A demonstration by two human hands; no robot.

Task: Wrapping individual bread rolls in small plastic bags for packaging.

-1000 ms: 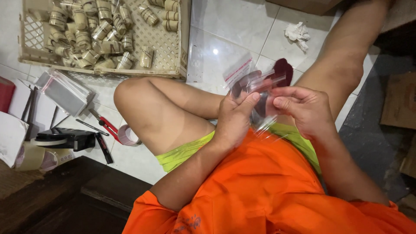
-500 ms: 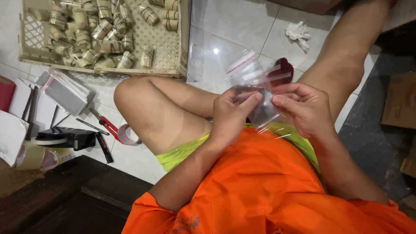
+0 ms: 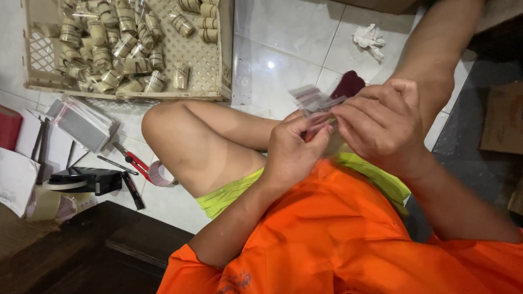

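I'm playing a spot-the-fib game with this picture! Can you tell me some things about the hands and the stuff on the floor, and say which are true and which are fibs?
1. Both hands pinch a small clear plastic bag. True: the left hand and right hand meet on it.
2. The beige crate is full of apples. False: it holds small wrapped rolls.
3. Red-handled scissors lie on the floor. True.
4. The crumpled white tissue sits inside the crate. False: it lies on the tiles, apart from it.
5. The tape dispenser is bright yellow. False: it is black.
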